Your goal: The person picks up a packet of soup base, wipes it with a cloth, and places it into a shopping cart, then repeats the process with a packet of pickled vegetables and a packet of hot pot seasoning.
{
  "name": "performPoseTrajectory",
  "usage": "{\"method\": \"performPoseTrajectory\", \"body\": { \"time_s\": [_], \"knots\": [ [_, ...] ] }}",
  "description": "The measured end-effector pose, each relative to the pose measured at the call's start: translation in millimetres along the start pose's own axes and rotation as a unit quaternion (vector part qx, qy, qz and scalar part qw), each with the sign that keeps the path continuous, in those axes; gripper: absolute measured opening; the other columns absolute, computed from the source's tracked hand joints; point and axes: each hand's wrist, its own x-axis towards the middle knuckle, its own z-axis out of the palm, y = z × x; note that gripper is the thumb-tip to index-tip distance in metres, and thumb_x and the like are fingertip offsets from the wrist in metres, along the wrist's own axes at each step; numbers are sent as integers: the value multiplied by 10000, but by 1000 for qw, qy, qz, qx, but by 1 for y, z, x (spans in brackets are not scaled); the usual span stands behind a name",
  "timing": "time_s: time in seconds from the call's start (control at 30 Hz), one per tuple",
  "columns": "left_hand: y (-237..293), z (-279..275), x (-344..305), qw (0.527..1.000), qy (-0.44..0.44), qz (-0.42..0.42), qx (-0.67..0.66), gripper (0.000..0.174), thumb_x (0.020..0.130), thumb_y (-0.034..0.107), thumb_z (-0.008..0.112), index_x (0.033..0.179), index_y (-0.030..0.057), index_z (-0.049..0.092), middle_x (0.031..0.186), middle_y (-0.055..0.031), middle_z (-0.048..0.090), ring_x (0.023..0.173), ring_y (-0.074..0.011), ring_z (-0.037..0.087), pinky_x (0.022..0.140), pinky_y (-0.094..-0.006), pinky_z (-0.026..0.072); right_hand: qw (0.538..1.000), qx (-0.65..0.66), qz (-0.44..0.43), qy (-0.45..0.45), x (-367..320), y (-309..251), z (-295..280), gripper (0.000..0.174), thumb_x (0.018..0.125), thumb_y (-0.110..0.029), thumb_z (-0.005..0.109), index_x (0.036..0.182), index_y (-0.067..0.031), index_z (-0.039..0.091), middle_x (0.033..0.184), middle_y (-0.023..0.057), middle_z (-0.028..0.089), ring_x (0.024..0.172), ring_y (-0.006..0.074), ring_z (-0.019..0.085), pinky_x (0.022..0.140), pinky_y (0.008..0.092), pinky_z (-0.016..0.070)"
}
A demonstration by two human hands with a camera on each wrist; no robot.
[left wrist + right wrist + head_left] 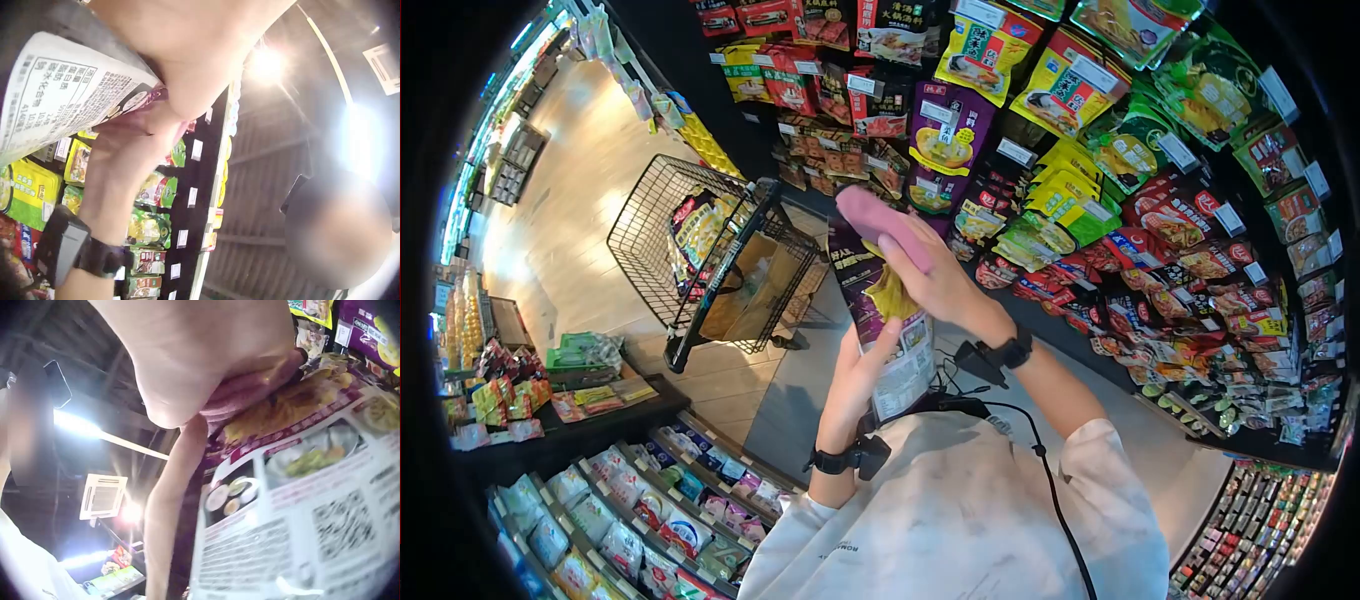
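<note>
A purple-and-white printed food packet [905, 360] is held up in front of my chest, its back label visible. My left hand [858, 372] grips its left side, thumb lying over the front. My right hand [945, 285] holds a folded pink cloth [880, 218] against the packet's upper part. In the left wrist view the packet [69, 94] stands beside the left hand [187, 44], and the right forearm crosses behind it. In the right wrist view the pink cloth [250, 394] lies between the right hand [206, 350] and the packet [294, 519].
A black wire shopping cart [690, 250] stands ahead to the left with packets inside. Hanging rows of seasoning packets [1080, 200] fill the shelf ahead and right. Low shelves of bagged goods [630, 500] line the left. A black cable [1040, 450] runs over the white shirt.
</note>
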Motion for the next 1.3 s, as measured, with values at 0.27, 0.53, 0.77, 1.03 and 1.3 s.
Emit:
{"method": "performPoseTrajectory", "body": {
  "time_s": [0.27, 0.53, 0.77, 1.03, 1.3],
  "knots": [
    [54, -115, 54, 900, 169, 118, -383, 480, 1046, 400, 504, 1352, 35, 564, 1274, -120, 664, 1121, -263, 657, 1009, -404, 509, 965, -157, -145, -156, 1, -10, 114, 574, 985, -300, 595, 1478, -51, 439, 1574, 241, 323, 1481, 400, 278, 1212, 500, 239],
    [86, -156, 84, 906, 134, 120, -384, 508, 1067, 418, 449, 1385, 30, 527, 1274, -119, 656, 1128, -258, 657, 1000, -409, 509, 989, -105, 1, -101, 79, 21, 142, 551, 1004, -384, 573, 1435, -52, 483, 1484, 233, 453, 1394, 336, 440, 1121, 469, 374],
    [122, -147, 94, 937, 154, 72, -306, 449, 1041, 348, 530, 1329, 7, 576, 1220, -122, 685, 1007, -215, 709, 883, -348, 572, 863, 388, 273, -173, 92, -7, 90, 488, 962, -292, 707, 1369, -74, 551, 1163, -12, 689, 1000, 59, 614, 840, 248, 517],
    [117, -116, 138, 955, 224, 188, 55, 813, 987, 103, 633, 1611, 45, 115, 1509, -194, 427, 1372, -244, 442, 1128, -370, 349, 989, 119, 3, 84, 125, 41, 59, 540, 909, -292, 762, 1332, -27, 555, 1111, 121, 712, 997, 210, 679, 883, 338, 527],
    [116, -40, 174, 982, 127, 136, 27, 686, 1047, 294, 562, 1597, 71, 218, 1412, -115, 486, 1288, -213, 491, 1097, -338, 375, 997, 22, -77, 5, 124, 18, 13, 424, 889, -345, 719, 1157, -31, 626, 1052, 227, 657, 970, 376, 659, 820, 428, 518]
  ]
}}
